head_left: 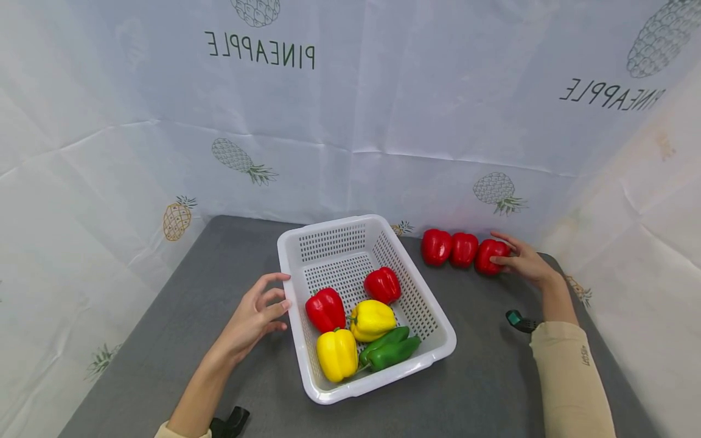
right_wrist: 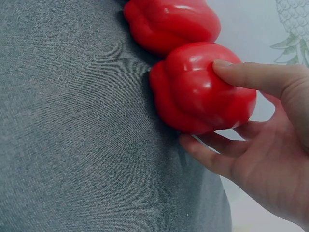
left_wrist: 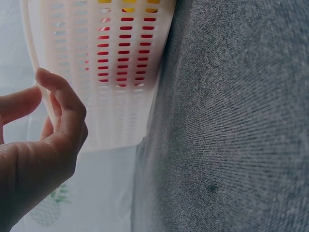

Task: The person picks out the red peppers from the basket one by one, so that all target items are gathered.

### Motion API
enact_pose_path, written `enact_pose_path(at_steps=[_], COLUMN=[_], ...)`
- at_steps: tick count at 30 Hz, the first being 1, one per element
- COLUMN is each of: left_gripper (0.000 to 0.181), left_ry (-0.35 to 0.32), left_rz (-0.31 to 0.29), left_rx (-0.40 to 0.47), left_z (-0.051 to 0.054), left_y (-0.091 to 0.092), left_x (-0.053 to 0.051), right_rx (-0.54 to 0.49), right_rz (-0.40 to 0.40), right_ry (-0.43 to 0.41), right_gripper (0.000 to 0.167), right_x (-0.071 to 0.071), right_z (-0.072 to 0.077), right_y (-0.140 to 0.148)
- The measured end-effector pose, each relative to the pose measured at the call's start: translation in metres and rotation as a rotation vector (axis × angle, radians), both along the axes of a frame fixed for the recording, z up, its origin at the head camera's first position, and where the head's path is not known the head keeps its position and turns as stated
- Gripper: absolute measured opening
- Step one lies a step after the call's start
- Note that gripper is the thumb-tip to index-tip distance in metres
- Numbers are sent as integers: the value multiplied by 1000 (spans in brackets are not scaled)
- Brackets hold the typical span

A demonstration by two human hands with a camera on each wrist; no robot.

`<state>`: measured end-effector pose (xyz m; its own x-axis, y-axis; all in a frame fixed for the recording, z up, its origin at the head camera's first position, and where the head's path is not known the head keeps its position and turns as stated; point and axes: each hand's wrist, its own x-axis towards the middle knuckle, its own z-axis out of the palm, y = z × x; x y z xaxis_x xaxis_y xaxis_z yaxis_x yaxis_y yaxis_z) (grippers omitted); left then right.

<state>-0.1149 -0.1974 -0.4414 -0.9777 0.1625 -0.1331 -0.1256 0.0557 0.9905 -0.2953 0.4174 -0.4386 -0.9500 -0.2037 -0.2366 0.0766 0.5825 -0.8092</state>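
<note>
A white plastic basket (head_left: 369, 380) sits on the dark grey table. Inside it lie two red bell peppers (head_left: 325, 310), two yellow bell peppers (head_left: 336, 354) and two green peppers (head_left: 393, 353). My left hand (head_left: 254, 316) is at the basket's left rim, its loosely bent fingertips touching or very near it. In the left wrist view, the thumb and a finger (left_wrist: 67, 99) come close to the rim, not visibly clasping it. At the back right, my right hand (head_left: 526, 261) holds a red bell pepper (right_wrist: 203, 92), thumb on its surface and fingers around the other side.
Two more red bell peppers, one on the left (head_left: 436, 247) and one in the middle (head_left: 464, 250), stand beside the held one. A white curtain with pineapple prints (head_left: 350, 121) hangs behind and around the table (head_left: 476, 377).
</note>
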Motion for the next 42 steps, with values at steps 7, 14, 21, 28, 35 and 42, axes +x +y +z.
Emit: enact_pose_path(at_steps=[7, 14, 21, 28, 35, 42], left_gripper=[65, 65, 65, 65, 65, 65], left_ry=[2, -3, 4, 4, -2, -1], left_rz=[3, 7, 1, 1, -1, -2], left_rx=[-6, -4, 2, 1, 5, 3], left_z=[0, 0, -1, 0, 0, -1], left_y=[-1, -1, -2, -1, 0, 0], left_x=[0, 0, 0, 1, 0, 0], right_rx=[-21, 11, 38, 33, 38, 59], right_rz=[-15, -29, -31, -47, -39, 0], right_ry=[6, 18, 36, 21, 41, 92], right_gripper=[88, 86, 83, 84, 84, 82], right_x=[-1, -2, -3, 1, 4, 4], right_z=[-3, -4, -6, 1, 12, 22], right_y=[-1, -3, -4, -5, -2, 0])
